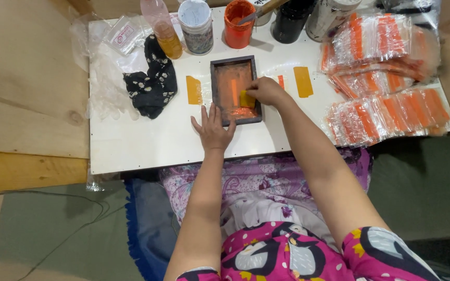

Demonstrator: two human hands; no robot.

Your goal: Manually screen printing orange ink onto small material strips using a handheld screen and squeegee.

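Flat and open, left hand [213,129] presses the white board [147,140] beside a dark rectangular frame [234,89]. Right hand [265,91] pinches a small yellow squeegee [247,99] on its orange screen.

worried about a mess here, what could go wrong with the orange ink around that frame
The open orange paint jar with a stick in it stands just behind the dark frame; a bump might tip it. The right hand pressing the yellow pad could shift the frame if the left hand slips, smearing ink towards the packets.
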